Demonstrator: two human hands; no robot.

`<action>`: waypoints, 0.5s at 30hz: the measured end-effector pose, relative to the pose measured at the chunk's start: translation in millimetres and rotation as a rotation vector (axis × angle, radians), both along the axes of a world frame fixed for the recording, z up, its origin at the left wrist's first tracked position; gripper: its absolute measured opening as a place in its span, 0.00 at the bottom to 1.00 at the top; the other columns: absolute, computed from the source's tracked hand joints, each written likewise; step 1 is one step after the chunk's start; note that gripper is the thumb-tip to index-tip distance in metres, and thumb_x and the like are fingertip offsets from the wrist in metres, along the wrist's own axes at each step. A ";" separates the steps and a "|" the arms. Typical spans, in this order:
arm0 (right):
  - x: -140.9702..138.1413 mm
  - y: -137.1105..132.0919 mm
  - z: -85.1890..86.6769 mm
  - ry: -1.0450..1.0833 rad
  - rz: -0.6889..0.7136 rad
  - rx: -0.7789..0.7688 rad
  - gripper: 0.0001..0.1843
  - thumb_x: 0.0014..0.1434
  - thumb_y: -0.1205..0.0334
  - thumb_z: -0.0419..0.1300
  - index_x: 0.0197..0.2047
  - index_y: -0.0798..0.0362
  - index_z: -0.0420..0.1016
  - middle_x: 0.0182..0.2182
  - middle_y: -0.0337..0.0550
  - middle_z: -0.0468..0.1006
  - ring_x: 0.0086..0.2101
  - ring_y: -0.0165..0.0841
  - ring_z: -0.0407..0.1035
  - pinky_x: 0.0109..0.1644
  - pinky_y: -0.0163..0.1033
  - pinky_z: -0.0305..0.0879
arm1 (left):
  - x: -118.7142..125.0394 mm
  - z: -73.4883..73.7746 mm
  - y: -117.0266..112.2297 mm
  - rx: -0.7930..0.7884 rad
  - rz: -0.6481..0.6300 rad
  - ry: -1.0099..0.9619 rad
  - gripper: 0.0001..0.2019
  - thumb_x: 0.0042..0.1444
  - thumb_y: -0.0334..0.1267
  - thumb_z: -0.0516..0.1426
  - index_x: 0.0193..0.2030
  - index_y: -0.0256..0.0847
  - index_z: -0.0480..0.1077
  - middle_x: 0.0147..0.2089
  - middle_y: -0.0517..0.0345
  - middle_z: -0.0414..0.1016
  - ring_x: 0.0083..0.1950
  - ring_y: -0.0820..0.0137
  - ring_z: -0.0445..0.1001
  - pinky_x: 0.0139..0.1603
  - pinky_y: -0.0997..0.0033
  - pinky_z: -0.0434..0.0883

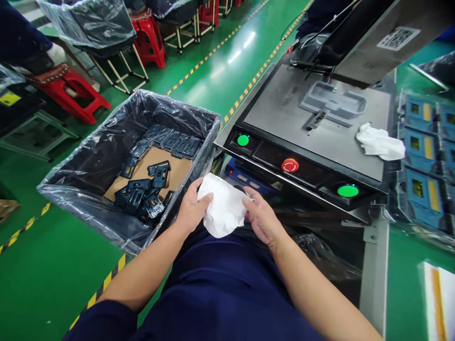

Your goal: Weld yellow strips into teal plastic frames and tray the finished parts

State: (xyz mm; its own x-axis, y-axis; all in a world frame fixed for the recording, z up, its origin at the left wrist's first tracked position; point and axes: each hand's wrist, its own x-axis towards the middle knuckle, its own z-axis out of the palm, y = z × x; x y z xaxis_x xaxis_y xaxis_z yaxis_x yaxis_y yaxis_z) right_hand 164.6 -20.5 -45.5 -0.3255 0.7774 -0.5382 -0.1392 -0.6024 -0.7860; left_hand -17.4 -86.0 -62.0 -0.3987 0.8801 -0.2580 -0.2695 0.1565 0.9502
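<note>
Left hand (192, 208) and right hand (261, 218) are gripping a crumpled white cloth (223, 210) from either side, fingers closed on it, above the lap and just before the press console (305, 177). Judged progress: black parts (142, 194) are only partly covering the lined box (99, 156) floor, and the press fixture (334, 102) is standing empty, a second cloth (380, 142) lying beside it.

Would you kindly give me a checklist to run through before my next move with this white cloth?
1. Crumpled white cloth held by left hand and right hand: ok.
2. Red round stop button uncovered: ok.
3. Grey moulded fixture on the steel plate free of parts: cannot tell.
4. Second white cloth lying clear of that fixture: ok.
5. Plastic-lined box of dark plastic parts beside left hand: ok.
</note>
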 end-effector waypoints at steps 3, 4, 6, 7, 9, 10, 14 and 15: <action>1.6 -0.8 5.9 0.093 0.110 -0.096 0.45 0.35 0.58 0.78 0.57 0.47 0.66 0.38 0.39 0.80 0.37 0.34 0.75 0.44 0.39 0.70 | 1.2 3.1 -2.1 -0.038 0.046 0.166 0.33 0.55 0.41 0.62 0.66 0.40 0.58 0.51 0.49 0.76 0.49 0.62 0.76 0.54 0.60 0.71; 2.2 -0.7 6.7 0.108 0.127 -0.103 0.44 0.34 0.60 0.77 0.56 0.48 0.68 0.39 0.40 0.81 0.38 0.35 0.75 0.45 0.40 0.71 | 1.1 3.6 -3.1 -0.041 0.059 0.233 0.33 0.55 0.40 0.61 0.67 0.40 0.58 0.53 0.49 0.75 0.51 0.62 0.75 0.57 0.59 0.70; 2.9 -0.8 6.9 0.116 0.140 -0.093 0.36 0.37 0.60 0.76 0.51 0.49 0.71 0.40 0.41 0.81 0.39 0.37 0.76 0.46 0.42 0.71 | 0.6 3.8 -5.5 -0.017 0.081 0.367 0.31 0.56 0.40 0.61 0.66 0.41 0.60 0.57 0.49 0.73 0.55 0.61 0.73 0.61 0.59 0.67; 2.6 -1.4 6.6 0.120 0.155 -0.093 0.31 0.39 0.57 0.74 0.49 0.50 0.73 0.40 0.43 0.81 0.39 0.38 0.76 0.46 0.43 0.72 | 0.2 3.6 -6.7 0.003 0.090 0.422 0.30 0.56 0.40 0.61 0.65 0.41 0.61 0.58 0.49 0.72 0.57 0.61 0.72 0.61 0.60 0.66; 0.3 -4.1 5.7 0.148 0.219 -0.122 0.25 0.44 0.51 0.71 0.44 0.51 0.75 0.41 0.46 0.82 0.41 0.41 0.76 0.44 0.46 0.74 | -0.5 3.2 -8.8 0.044 0.094 0.507 0.28 0.56 0.40 0.62 0.63 0.42 0.64 0.59 0.50 0.72 0.59 0.60 0.71 0.61 0.63 0.66; -1.4 -5.9 5.0 0.164 0.253 -0.146 0.23 0.45 0.49 0.70 0.42 0.52 0.76 0.41 0.48 0.82 0.41 0.43 0.77 0.43 0.46 0.74 | -0.7 3.2 -9.6 0.059 0.098 0.540 0.27 0.55 0.40 0.62 0.62 0.42 0.66 0.58 0.51 0.73 0.59 0.59 0.71 0.60 0.64 0.67; -7.9 -10.9 2.4 0.148 0.204 -0.163 0.23 0.40 0.57 0.74 0.41 0.53 0.76 0.40 0.49 0.82 0.38 0.43 0.77 0.41 0.46 0.75 | -0.9 5.1 -9.8 0.089 0.097 0.560 0.18 0.57 0.40 0.61 0.54 0.43 0.74 0.52 0.53 0.78 0.55 0.61 0.74 0.58 0.65 0.68; -8.3 -10.6 2.3 0.130 0.145 -0.140 0.24 0.40 0.58 0.74 0.42 0.52 0.76 0.40 0.48 0.82 0.38 0.43 0.77 0.41 0.46 0.75 | -1.1 5.9 -9.4 0.086 0.092 0.554 0.14 0.57 0.40 0.60 0.50 0.43 0.76 0.50 0.53 0.79 0.53 0.62 0.75 0.58 0.64 0.69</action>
State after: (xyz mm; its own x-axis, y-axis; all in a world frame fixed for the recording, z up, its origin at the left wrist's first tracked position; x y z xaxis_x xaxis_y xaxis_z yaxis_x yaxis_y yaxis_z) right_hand 156.3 -31.2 -43.2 -0.5018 0.6381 -0.5840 -0.1377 -0.7254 -0.6744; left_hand -18.5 -95.4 -56.2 -0.5302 0.8438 0.0829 0.2639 0.0713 0.9619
